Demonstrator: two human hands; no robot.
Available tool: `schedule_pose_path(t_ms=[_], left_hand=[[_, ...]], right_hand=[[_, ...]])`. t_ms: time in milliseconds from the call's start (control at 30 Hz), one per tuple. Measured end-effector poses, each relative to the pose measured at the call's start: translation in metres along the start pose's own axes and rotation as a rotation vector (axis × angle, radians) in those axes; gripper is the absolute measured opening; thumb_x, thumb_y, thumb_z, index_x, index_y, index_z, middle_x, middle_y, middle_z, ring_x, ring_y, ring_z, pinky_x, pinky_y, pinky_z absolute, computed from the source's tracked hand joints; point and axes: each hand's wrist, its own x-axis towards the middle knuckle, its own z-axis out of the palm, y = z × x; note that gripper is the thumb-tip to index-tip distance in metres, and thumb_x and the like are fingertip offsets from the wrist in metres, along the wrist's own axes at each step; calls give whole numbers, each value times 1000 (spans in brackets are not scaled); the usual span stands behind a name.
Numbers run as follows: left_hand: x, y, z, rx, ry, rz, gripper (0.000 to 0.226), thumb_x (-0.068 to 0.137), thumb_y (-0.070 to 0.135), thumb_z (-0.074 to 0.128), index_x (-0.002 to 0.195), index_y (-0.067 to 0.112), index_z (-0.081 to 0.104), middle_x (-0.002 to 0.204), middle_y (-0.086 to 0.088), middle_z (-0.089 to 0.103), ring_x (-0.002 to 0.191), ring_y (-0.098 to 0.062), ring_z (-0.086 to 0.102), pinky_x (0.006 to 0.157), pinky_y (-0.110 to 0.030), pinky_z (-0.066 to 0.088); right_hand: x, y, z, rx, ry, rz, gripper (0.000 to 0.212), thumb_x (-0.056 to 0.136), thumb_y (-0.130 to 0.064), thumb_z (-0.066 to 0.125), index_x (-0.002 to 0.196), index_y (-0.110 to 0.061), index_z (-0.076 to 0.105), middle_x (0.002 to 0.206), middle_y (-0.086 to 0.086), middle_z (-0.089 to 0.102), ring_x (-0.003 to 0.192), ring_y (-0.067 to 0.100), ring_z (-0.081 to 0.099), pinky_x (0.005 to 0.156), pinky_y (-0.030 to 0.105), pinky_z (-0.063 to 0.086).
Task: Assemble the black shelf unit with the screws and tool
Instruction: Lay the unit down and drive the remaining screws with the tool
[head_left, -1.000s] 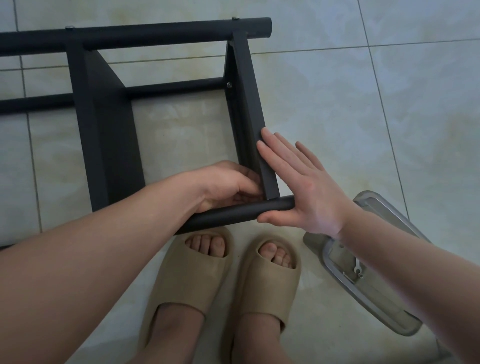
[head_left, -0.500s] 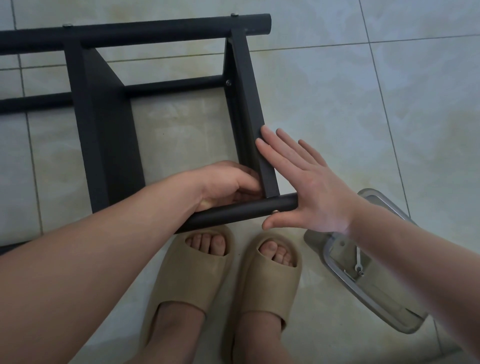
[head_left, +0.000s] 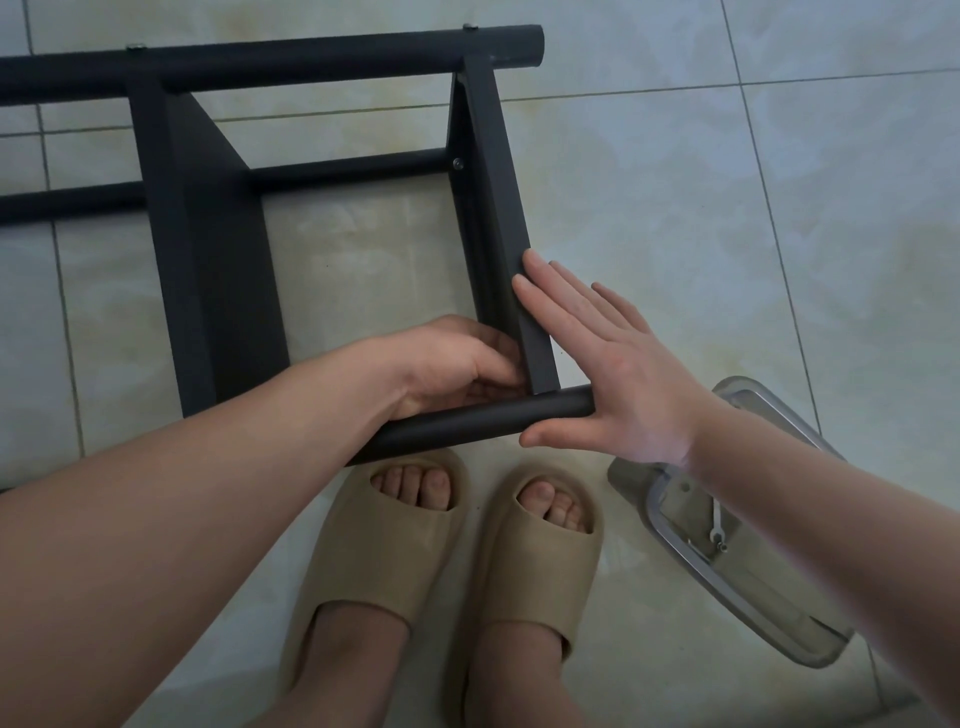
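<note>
The black shelf unit (head_left: 208, 249) lies on its side on the tiled floor, its near round tube (head_left: 467, 423) just in front of my feet. My left hand (head_left: 447, 364) has its fingers curled at the inner corner where the flat side bar (head_left: 498, 218) meets that tube; what the fingertips pinch is hidden. My right hand (head_left: 602, 369) lies flat with straight fingers against the outer face of the side bar and the tube's end. A small metal wrench (head_left: 718, 525) and a screw lie in the clear plastic tray (head_left: 670, 514) at the right.
My two feet in beige slides (head_left: 384, 545) stand right below the near tube. The tray sits on the floor under my right forearm. A screw head (head_left: 458, 163) shows on the side bar, and two more screw heads stick up from the far tube (head_left: 311, 57).
My right hand drew slightly away from the frame half a second ago and now presses flat against the bar and tube end again. The left hand stays at the corner.
</note>
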Motion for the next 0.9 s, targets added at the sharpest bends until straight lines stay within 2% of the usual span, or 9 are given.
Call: schedule_pose_path(t_ms=[133, 267, 400, 500, 633, 900], left_hand=[[-1, 1, 1, -1, -25, 22, 17, 90, -13, 56, 91, 1, 66, 82, -15, 69, 71, -20, 71, 68, -25, 59], [-1, 2, -1, -13, -41, 34, 20, 89, -15, 55, 93, 1, 65, 86, -16, 69, 79, -25, 70, 76, -30, 60], [-1, 1, 0, -34, -65, 5, 22, 91, -11, 54, 84, 5, 68, 77, -11, 72, 69, -19, 71, 63, -26, 58], [0, 0, 1, 23, -31, -2, 20, 91, -5, 58, 80, 7, 71, 77, -11, 72, 69, -18, 71, 62, -25, 57], [0, 1, 1, 33, 4, -8, 20, 88, -9, 62, 79, 5, 72, 77, -12, 73, 69, -19, 72, 63, -24, 57], [-2, 7, -1, -2, -34, -18, 17, 89, -13, 58, 97, -2, 66, 85, -16, 70, 78, -24, 72, 73, -30, 60]], right_hand=[[0, 0, 1, 6, -4, 2, 113, 77, -82, 57, 163, -30, 6, 170, -13, -5, 157, 14, 1, 124, 53, 17], [0, 0, 0, 6, -3, 1, 113, 77, -82, 56, 163, -30, 5, 170, -13, -5, 157, 13, 0, 125, 52, 16], [0, 0, 1, 12, -1, 1, 112, 77, -83, 55, 162, -31, 5, 170, -14, -5, 157, 13, 1, 125, 51, 15], [0, 0, 2, 17, 1, 4, 112, 77, -83, 55, 162, -32, 4, 169, -15, -5, 157, 13, 1, 125, 51, 15], [0, 1, 2, 19, 6, 0, 112, 77, -83, 56, 162, -31, 4, 170, -14, -5, 157, 13, 1, 125, 51, 15], [0, 2, 3, 18, 11, -11, 111, 78, -82, 57, 162, -31, 5, 170, -14, -4, 157, 13, 2, 124, 51, 16]])
